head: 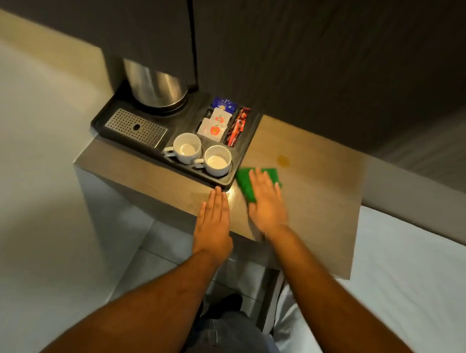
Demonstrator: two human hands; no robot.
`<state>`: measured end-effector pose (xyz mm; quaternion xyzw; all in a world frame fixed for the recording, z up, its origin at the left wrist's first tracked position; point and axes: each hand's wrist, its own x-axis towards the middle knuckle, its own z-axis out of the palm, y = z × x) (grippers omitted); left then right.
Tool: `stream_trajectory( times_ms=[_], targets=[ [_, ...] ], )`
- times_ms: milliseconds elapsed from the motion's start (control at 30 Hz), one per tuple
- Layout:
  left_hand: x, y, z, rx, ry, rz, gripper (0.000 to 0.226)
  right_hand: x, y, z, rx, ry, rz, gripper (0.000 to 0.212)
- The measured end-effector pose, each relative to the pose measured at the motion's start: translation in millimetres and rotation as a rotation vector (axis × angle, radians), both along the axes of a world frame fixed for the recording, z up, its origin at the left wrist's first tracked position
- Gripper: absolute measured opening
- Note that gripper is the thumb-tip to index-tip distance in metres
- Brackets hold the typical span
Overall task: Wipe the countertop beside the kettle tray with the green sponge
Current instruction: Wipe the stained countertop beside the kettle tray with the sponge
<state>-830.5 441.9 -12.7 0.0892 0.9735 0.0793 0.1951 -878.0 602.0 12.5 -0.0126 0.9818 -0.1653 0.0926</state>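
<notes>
On the wood-grain countertop (307, 197) mid-frame, the blurred right hand (265, 203) presses a flat green sponge (246, 181), fingers seemingly spread; the left hand (214, 221) lies flat, fingers together, beside the black tray (244, 155).

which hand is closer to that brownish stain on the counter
Right. The right hand lies flat on the green sponge just below the stain; the left hand rests farther away, by the tray corner.

Two white cups (201, 155), colourful sachets (221, 122)

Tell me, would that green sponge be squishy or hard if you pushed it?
Probably squishy: the flat green sponge lies thin under the right hand, pressed flat on the wooden countertop. It likely slides easily there, and looks light for its size.
</notes>
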Motion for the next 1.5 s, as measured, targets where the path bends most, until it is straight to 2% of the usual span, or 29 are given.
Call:
stream_trajectory(
  times_ms=[133, 233, 333, 400, 500, 567, 633, 800, 900, 967, 1000, 1100, 1200, 1333, 1500],
  targets=[
    [-1.5, -4.8, 5.5, 0.011, -0.050, -0.042, 0.117, -82.7, 56.5, 12.6, 0.035, 0.002, -0.203, 0.073],
    [-2.9, -6.2, 8.1, 0.025, -0.091, -0.048, 0.122, -92.8, 129.1, 12.7, 0.065, 0.043, -0.519, 0.059],
    [-4.3, -5.7, 8.8, 0.014, -0.105, -0.052, 0.127, -89.8, 156.8, 12.5, 0.043, 0.018, -0.737, 0.060],
    [-5.3, -5.5, 8.1, 0.008, -0.111, -0.053, 0.130, -89.8, 131.5, 13.7, 0.051, -0.007, -0.648, 0.065],
    [-5.0, -5.5, 7.5, 0.003, -0.104, -0.056, 0.132, -67.4, 56.8, 8.9, 0.019, 0.037, -0.253, 0.078],
    [-4.8, -5.1, 7.4, 0.010, -0.098, -0.053, 0.132, -29.5, 15.0, 1.1, 0.009, 0.026, -0.047, 0.083],
    [-4.2, -5.2, 7.9, 0.032, -0.099, -0.040, 0.132, 17.0, 2.0, 0.6, -0.020, -0.011, 0.037, 0.086],
    [-4.6, -7.8, 10.5, 0.056, -0.103, -0.053, 0.134, 79.3, 55.0, 38.8, -0.031, -0.098, -0.137, 0.078],
    [-7.1, -8.8, 11.4, 0.054, -0.123, -0.060, 0.133, 48.1, 79.7, 99.5, 0.020, -0.157, -0.344, 0.069],
    [-8.0, -10.1, 6.8, 0.056, -0.138, -0.074, 0.132, 17.9, 89.0, 138.3, -0.042, -0.195, -0.530, 0.062],
    [-10.3, -9.4, 5.2, 0.055, -0.144, -0.082, 0.132, 8.7, 94.1, 155.9, -0.071, -0.186, -0.544, 0.058],
    [-17.7, -13.0, 5.6, 0.061, -0.199, -0.107, 0.134, -14.9, 76.9, 181.9, -0.181, -0.212, -0.524, 0.051],
    [-24.4, -14.3, 7.8, 0.053, -0.252, -0.135, 0.136, -40.3, 39.2, 216.2, -0.101, -0.221, -0.467, 0.048],
    [-22.2, -13.2, 7.5, 0.028, -0.245, -0.141, 0.137, -56.4, 36.2, 175.9, -0.040, -0.232, -0.394, 0.054],
    [-16.5, -10.7, 9.0, 0.015, -0.193, -0.120, 0.138, -16.9, -2.3, 147.4, 0.057, -0.279, -0.001, 0.070]
  ],
)
